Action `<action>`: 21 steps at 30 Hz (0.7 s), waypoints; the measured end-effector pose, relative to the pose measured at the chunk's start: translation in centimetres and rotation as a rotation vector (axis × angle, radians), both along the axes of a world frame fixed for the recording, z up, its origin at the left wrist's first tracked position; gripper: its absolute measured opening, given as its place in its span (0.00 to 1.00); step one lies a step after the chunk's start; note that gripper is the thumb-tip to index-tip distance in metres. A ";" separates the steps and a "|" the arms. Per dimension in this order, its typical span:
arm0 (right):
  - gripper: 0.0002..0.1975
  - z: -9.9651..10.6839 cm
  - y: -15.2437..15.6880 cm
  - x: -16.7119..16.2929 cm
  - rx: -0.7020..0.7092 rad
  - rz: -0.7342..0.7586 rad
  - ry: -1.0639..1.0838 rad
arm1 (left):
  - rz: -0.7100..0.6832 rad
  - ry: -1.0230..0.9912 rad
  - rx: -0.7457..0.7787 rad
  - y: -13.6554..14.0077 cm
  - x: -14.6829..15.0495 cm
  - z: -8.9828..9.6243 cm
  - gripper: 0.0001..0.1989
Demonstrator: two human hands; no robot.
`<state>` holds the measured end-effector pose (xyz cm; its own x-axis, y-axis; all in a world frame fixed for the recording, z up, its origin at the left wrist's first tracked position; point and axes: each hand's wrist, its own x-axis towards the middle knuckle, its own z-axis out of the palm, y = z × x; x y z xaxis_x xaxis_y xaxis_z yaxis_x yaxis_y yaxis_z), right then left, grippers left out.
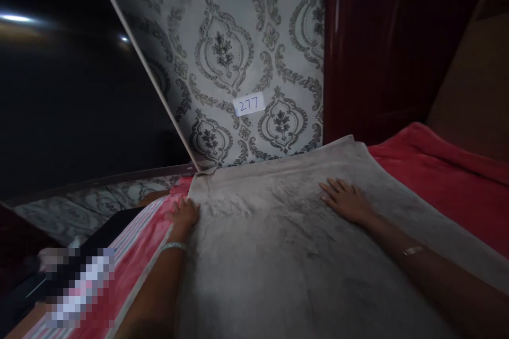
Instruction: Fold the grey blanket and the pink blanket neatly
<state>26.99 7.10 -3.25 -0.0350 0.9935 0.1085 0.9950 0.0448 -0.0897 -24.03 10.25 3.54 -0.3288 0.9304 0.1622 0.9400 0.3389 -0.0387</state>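
A grey plush cloth, perhaps a towel or blanket, lies spread out in front of me with small wrinkles across its upper part. My left hand rests on its left edge, palm down, fingers apart and pointing away from me. On the right half of the cloth my right hand lies flat with its fingers spread. Neither hand appears to hold anything. At the far right the cloth has a raised, folded-looking corner.
Red fabric shows on the right, and pink and striped fabric on the left. Behind stands a patterned wall with a paper label reading 277. A dark glossy screen and a dark red panel flank it.
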 end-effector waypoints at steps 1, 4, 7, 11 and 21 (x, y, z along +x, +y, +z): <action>0.31 0.7 0.0 -0.4 -0.037 -0.016 0.015 | -0.043 -0.006 0.005 0.4 1.9 0.2 0.30; 0.30 2.9 0.3 -2.5 -0.102 -0.054 0.107 | -0.251 -0.048 -0.038 1.2 9.4 0.4 0.31; 0.29 4.2 1.0 -6.2 -0.056 0.031 0.150 | -0.514 -0.086 -0.118 0.8 16.7 -0.5 0.32; 0.29 3.9 2.2 -10.3 -0.030 0.198 0.146 | -0.590 -0.059 -0.128 -0.7 21.3 -2.7 0.33; 0.29 3.4 5.8 2.2 -0.047 0.029 0.082 | -0.585 -0.005 -0.106 0.2 20.8 -3.6 0.30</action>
<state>29.23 12.90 0.11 -0.0567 0.9962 0.0655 0.9825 0.0673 -0.1734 -3.23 10.40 -0.04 0.2434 0.9682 0.0578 0.9697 -0.2414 -0.0388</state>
